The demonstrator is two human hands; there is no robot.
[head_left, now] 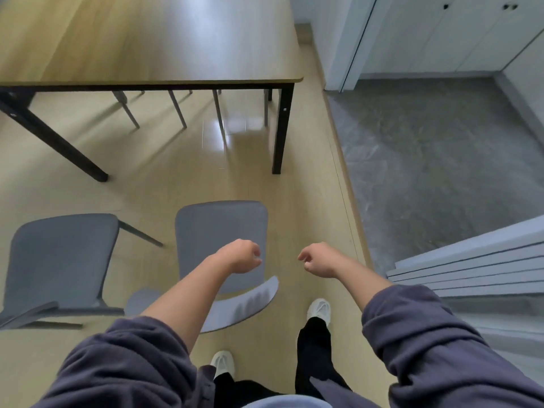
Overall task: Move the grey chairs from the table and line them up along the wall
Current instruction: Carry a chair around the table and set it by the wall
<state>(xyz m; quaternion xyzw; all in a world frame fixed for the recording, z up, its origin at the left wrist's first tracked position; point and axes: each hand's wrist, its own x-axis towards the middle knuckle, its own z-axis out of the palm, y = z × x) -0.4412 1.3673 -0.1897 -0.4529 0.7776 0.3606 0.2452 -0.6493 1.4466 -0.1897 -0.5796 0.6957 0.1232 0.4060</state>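
Two grey chairs stand side by side on the floor in front of me, away from the wooden table (153, 54). The right grey chair (220, 225) faces the table with its backrest toward me. The left grey chair (61, 257) stands beside it. My left hand (240, 256) hovers over the right chair's seat, fingers loosely curled, holding nothing. My right hand (319, 259) hangs just right of that chair above bare floor, also loosely curled and empty. Legs of further chairs (176, 108) show under the table's far side.
The table's black legs (281, 128) stand ahead. A grey stone floor area (441, 157) lies to the right, with white cabinet doors (441, 33) behind it. White slatted panels (477, 266) jut in at right. My feet in white shoes (319, 310) stand behind the chair.
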